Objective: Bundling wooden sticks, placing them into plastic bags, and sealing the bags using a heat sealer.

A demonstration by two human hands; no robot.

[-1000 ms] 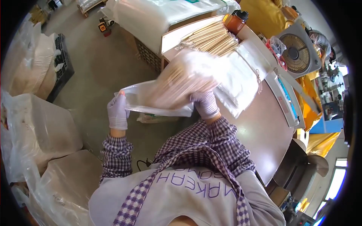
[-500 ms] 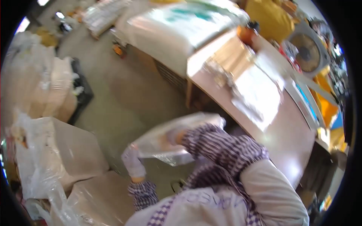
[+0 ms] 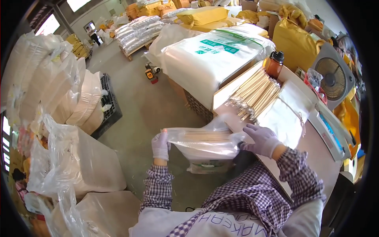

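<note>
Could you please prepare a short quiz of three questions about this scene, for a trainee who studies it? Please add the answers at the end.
1. Multiple choice: What does the gloved left hand hold?
A) a roll of tape
B) a clear plastic bag
C) a knife

2. True or false: That bag is empty.

3. Fill in the missing word: The orange-brown bottle has a ____ cap.

Key:
1. B
2. False; pale sticks show through the plastic.
3. black
</note>
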